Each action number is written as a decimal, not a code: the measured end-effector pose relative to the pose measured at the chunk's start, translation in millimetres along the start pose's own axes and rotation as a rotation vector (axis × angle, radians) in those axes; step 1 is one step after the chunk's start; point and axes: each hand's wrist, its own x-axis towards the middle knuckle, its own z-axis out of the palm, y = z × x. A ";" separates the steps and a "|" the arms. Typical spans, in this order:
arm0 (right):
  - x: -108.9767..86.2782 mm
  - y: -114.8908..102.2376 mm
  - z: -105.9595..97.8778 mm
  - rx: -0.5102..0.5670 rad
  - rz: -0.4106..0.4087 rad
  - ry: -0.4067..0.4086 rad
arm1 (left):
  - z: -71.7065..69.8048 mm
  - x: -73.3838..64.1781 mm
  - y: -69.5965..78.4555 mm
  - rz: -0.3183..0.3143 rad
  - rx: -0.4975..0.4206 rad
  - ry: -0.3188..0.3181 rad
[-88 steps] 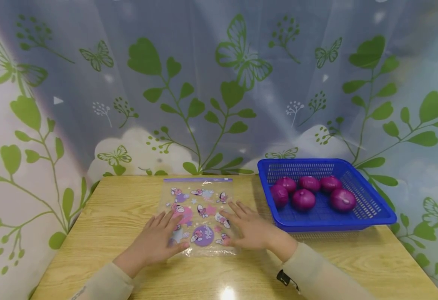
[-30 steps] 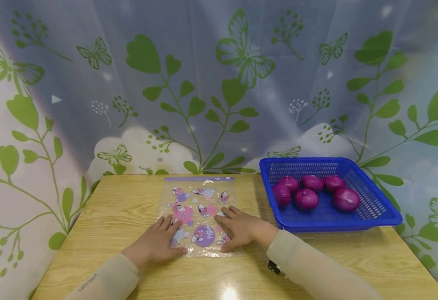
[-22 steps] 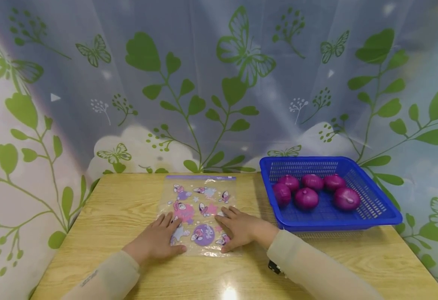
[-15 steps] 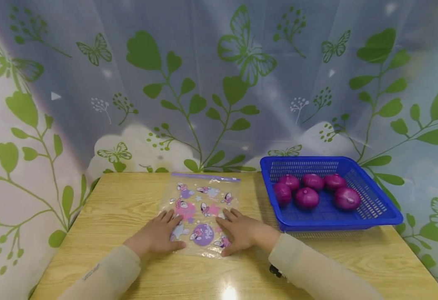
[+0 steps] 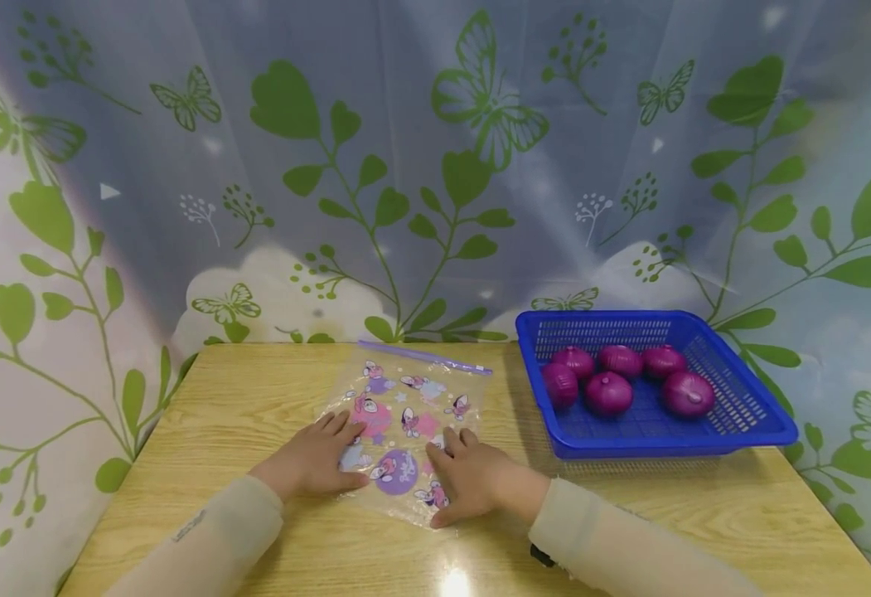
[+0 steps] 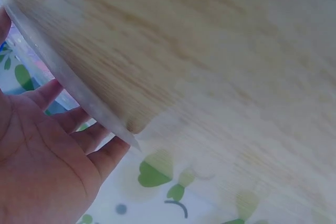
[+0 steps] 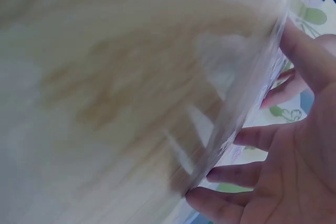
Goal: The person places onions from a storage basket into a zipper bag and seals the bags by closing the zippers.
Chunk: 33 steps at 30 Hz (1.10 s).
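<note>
A clear zip-lock bag [image 5: 408, 396] printed with pink and purple cartoon figures lies flat on the table, turned at a slant. Its purple zip strip [image 5: 426, 356] is at the far end, the right end lower than the left. My left hand [image 5: 314, 461] rests on the bag's left edge with fingers spread. On its lower right side lies my right hand [image 5: 476, 481], thumb apart from the fingers. Both palms, left [image 6: 42, 156] and right [image 7: 296, 166], show in the wrist views, fingertips against the tabletop's pale reflection-blurred surface.
To the right stands a blue plastic basket [image 5: 674, 449] with several purple onions [image 5: 610, 395] in it. The wooden table [image 5: 234, 398] meets a leaf-patterned curtain [image 5: 316, 207] at its back edge.
The bag has turned clockwise under my hands, its zip end swinging right. My right hand has come slightly nearer to me; the left has barely shifted. Basket and onions stay put.
</note>
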 end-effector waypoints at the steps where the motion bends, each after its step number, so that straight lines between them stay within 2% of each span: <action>1: -0.2 -1.2 0.0 0.001 0.000 0.003 | -0.5 0.3 -0.4 0.002 -0.004 0.001; 4: 0.2 -1.8 -1.2 0.008 0.001 0.000 | -1.5 0.6 -1.4 0.008 -0.010 0.006; 8: 3.7 4.3 -8.1 0.078 -0.001 -0.008 | -1.7 -1.3 -2.5 0.015 -0.014 0.034; 12: 10.3 14.4 -17.7 0.171 -0.003 0.048 | -0.9 -7.2 0.7 0.021 0.004 0.085; 15: 17.5 21.7 -20.9 0.222 0.002 0.093 | 2.2 -12.3 7.6 -0.017 0.021 0.116; 19: 30.2 30.8 -19.7 0.227 0.009 0.110 | 5.3 -19.4 22.1 -0.126 0.016 0.107; 22: 37.9 35.3 -19.2 0.232 0.029 0.100 | 7.2 -24.2 30.4 -0.183 0.014 0.100; 29: 40.1 36.4 -16.9 0.301 0.083 0.031 | 10.2 -30.0 40.9 -0.216 0.051 0.072; 33: 35.1 34.5 -14.8 0.283 0.088 0.010 | 8.0 -32.2 42.0 -0.233 0.058 0.063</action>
